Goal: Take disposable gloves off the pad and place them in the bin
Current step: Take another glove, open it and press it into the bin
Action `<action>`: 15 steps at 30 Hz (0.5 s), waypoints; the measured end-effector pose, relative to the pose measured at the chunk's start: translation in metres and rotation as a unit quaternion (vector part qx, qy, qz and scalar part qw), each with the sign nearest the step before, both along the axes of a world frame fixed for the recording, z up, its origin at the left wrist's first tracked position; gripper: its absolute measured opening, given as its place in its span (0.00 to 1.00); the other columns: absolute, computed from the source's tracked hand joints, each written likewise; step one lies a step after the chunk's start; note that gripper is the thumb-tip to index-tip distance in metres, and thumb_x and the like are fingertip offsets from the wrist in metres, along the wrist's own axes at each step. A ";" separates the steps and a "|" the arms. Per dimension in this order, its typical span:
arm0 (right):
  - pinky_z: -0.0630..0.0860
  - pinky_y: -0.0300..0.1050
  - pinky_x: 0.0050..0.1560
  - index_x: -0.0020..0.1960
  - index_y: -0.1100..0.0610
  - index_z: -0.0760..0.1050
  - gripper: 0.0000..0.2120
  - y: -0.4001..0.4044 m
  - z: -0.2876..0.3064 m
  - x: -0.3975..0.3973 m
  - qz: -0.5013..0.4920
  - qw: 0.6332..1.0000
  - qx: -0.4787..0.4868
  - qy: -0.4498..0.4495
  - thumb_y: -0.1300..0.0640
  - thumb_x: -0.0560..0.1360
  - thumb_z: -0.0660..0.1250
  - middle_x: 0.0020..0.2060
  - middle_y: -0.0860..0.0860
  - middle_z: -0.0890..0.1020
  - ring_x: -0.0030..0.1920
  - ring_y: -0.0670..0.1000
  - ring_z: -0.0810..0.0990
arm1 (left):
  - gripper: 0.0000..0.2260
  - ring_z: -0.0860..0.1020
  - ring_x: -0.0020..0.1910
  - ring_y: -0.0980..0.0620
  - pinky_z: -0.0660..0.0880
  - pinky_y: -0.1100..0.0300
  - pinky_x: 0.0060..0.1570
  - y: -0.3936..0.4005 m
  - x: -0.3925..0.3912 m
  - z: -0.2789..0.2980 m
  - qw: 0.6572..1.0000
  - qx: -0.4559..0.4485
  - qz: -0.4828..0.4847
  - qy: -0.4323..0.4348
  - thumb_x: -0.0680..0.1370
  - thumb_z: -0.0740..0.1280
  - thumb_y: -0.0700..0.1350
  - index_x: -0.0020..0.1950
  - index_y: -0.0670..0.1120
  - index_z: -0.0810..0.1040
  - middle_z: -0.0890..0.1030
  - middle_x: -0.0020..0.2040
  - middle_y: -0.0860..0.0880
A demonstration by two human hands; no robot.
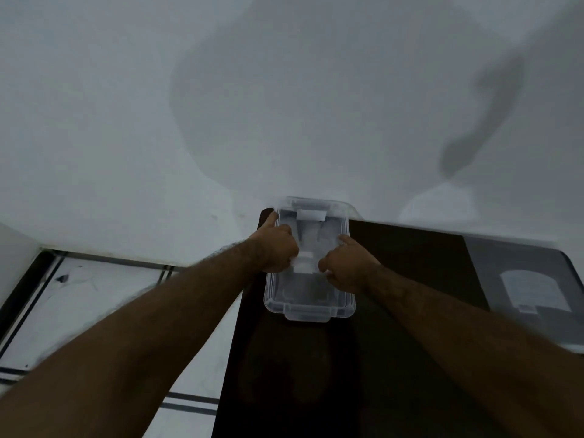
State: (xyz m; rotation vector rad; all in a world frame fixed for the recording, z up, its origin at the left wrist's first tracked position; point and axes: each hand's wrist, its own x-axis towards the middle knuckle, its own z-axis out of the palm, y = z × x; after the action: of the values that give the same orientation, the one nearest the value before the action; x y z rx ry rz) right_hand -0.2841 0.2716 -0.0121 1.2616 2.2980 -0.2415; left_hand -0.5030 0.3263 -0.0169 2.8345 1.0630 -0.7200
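Note:
A clear plastic bin (308,312) stands on a dark table (407,248), close to the wall. Both my hands are over the bin's open top. My left hand (278,248) is closed, its thumb resting on the bin's far left rim. My right hand (346,263) is closed too, with the forefinger pointing away. A pale, translucent disposable glove (304,263) is pinched between the two hands, inside the bin's outline. At the right lies a grey pad (493,263) with a pale stack of gloves (534,289) on it.
A white wall fills the upper view, with my shadows on it. White floor tiles with dark lines (104,289) lie left of the table. The table's left edge runs just beside the bin.

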 end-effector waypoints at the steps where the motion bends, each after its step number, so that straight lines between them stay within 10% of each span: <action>1: 0.43 0.63 0.83 0.69 0.48 0.78 0.16 0.000 0.000 -0.001 0.011 1.000 -0.011 -0.014 0.48 0.83 0.64 0.63 0.50 0.84 0.69 0.53 0.78 | 0.12 0.76 0.68 0.47 0.50 0.29 0.78 0.001 0.002 -0.001 1.000 -0.004 -0.005 0.011 0.82 0.68 0.56 0.59 0.52 0.86 0.85 0.56 0.51; 15: 0.31 0.75 0.75 0.72 0.46 0.76 0.25 -0.007 -0.006 -0.007 0.057 0.992 -0.074 -0.083 0.35 0.82 0.59 0.71 0.50 0.79 0.78 0.58 0.69 | 0.46 0.73 0.74 0.43 0.37 0.29 0.78 -0.015 0.004 -0.008 0.997 -0.035 -0.054 0.051 0.74 0.49 0.83 0.70 0.51 0.81 0.84 0.64 0.47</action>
State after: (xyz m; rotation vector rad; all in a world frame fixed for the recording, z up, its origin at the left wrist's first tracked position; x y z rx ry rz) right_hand -0.2907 0.2643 -0.0177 1.0338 2.1590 -0.2522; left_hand -0.4989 0.3115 -0.0246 2.8413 0.8826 -0.9012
